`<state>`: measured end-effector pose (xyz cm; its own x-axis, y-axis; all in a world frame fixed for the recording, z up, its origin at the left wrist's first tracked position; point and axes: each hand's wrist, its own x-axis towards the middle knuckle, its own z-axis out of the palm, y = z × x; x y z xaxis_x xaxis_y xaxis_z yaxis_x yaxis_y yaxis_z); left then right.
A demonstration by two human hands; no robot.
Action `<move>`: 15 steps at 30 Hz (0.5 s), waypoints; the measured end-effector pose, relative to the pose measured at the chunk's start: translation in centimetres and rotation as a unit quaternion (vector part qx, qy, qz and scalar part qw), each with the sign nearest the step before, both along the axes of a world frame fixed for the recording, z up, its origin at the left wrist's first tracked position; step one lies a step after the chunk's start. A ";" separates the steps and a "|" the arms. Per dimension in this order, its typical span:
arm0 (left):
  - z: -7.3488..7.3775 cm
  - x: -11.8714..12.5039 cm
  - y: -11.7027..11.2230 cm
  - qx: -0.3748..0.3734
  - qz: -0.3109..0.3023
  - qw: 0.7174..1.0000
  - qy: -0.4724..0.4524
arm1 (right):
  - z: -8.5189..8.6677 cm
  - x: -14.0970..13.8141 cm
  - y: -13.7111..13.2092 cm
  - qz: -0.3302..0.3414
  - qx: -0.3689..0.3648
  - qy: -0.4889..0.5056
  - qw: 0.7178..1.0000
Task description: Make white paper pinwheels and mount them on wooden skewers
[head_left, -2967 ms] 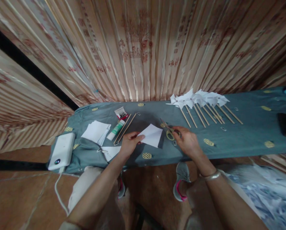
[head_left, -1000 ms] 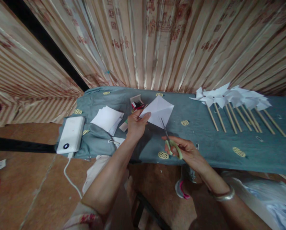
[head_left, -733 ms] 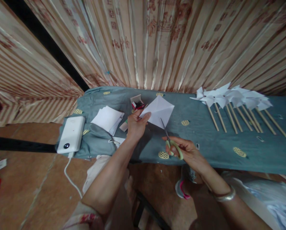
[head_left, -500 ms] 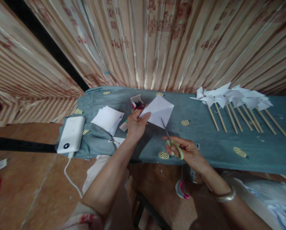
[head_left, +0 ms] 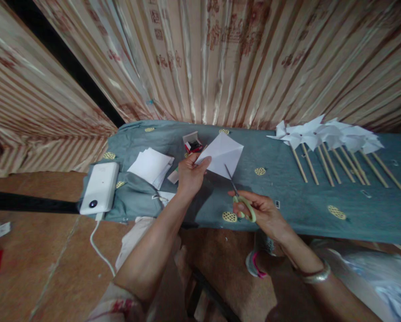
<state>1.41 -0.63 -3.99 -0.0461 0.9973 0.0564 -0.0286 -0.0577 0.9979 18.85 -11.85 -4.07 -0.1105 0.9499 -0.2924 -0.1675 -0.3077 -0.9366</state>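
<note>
Between the thumb and fingers of my left hand [head_left: 191,175] is a creased white square of paper [head_left: 223,152], held by its left corner above the cloth. My right hand [head_left: 262,209] has its fingers in the loops of light-green-handled scissors [head_left: 234,188]. The scissor blades reach up to the lower edge of the paper and overlap it. Left of my left hand lies a stack of white paper sheets [head_left: 150,166]. Just beyond that hand stands a small open red-and-white box [head_left: 193,143] with dark contents I cannot make out.
Several white paper pinwheels [head_left: 328,134] on wooden sticks lie in a row at the right of the cloth-covered table [head_left: 287,210]. A white power bank [head_left: 100,188] with a cable [head_left: 96,241] rests at the left end. A pleated curtain [head_left: 227,62] hangs behind.
Almost nothing differs. The scissors' handles shift very slightly, while the paper and both hands stay practically where they were.
</note>
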 end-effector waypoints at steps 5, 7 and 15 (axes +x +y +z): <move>0.0 0.0 0.0 0.003 -0.002 1.000 0.001 | 0.2 -0.1 0.0 -0.005 -0.006 -0.002 1.000; 0.1 0.0 -0.1 -0.001 -0.007 1.000 0.000 | 0.2 0.0 0.0 -0.001 -0.008 -0.008 1.000; 0.2 0.2 -0.3 -0.013 -0.011 1.000 -0.014 | 0.2 0.0 0.0 -0.008 -0.002 -0.010 1.000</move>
<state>1.66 -0.93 -3.75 -0.0254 0.9992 0.0295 -0.0565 -0.0309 0.9979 18.81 -11.85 -3.85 -0.0893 0.9503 -0.2982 -0.1542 -0.3090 -0.9385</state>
